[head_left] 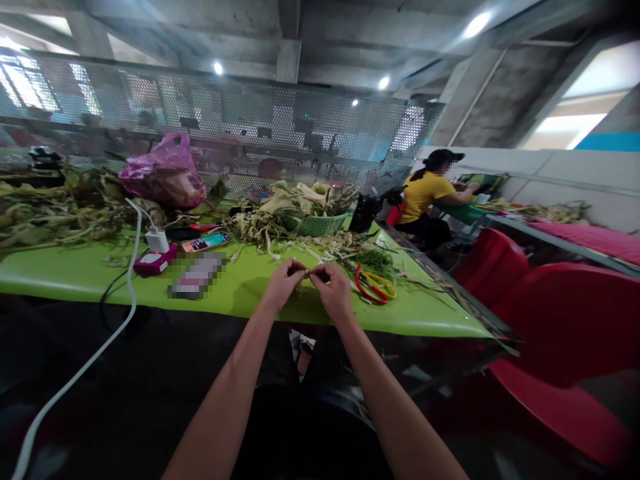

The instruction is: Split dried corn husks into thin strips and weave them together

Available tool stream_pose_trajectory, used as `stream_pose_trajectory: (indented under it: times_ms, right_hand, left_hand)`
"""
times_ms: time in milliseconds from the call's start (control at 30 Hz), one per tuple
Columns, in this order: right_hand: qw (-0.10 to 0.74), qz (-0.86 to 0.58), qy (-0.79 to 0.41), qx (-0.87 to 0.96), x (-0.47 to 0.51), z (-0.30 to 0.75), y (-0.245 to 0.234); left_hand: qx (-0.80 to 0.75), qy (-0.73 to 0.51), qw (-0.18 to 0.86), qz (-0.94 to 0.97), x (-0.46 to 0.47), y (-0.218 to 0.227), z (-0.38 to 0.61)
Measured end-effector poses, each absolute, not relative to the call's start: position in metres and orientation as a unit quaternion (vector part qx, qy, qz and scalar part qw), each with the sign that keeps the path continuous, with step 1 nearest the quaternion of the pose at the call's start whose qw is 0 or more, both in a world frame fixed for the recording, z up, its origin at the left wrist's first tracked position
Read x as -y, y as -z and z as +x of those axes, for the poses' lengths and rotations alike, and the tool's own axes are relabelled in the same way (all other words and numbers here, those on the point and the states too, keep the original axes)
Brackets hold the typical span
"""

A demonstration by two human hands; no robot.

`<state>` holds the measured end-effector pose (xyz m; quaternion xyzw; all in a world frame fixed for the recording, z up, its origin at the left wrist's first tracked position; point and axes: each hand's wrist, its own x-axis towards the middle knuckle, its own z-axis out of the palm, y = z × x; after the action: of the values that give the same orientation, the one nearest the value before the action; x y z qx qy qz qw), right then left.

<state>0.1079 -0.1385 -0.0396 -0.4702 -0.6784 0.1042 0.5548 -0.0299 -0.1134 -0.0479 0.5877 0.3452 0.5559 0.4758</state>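
My left hand (283,283) and my right hand (334,288) meet over the near edge of the green table (75,273). Both are closed in a pinch on a thin dry strip of leaf (309,271) stretched between the fingertips. Just right of my right hand lie red-and-yellow scissors (374,287). Beyond my hands lie scattered dried husks (260,230) and a green basket (314,223) heaped with husks.
A pink plastic bag (163,175), a phone (206,241), a pink device (154,261) with a white charger and cable (131,267) lie at left. Red chairs (560,320) stand at right. A person in a yellow shirt (425,193) works at another table. Mesh fencing is behind.
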Motion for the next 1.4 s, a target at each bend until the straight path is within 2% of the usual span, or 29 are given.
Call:
stream_pose_trajectory:
  times_ms: [400,600,767,1400]
  right_hand:
    - [0.557,-0.463,-0.090,0.684,0.1374,0.1080,0.0403]
    - [0.534,-0.472,-0.073,0.698,0.1398,0.1069,0.0381]
    - [0.548,-0.469,-0.068,0.689,0.1395,0.1059,0.0391]
    - [0.572,-0.476,-0.122,0.657,0.1389,0.1043,0.0368]
  left_hand:
    - [-0.342,-0.562,0.437,0.613,0.1084,0.0511,-0.0285]
    - [-0.357,-0.555,0.440,0.609,0.1087,0.0512,-0.0286]
    - [-0.345,-0.549,0.448,0.615,0.1070,0.0520,-0.0283]
    - [-0.345,-0.552,0.464,0.601,0.1070,0.0533,-0.0282]
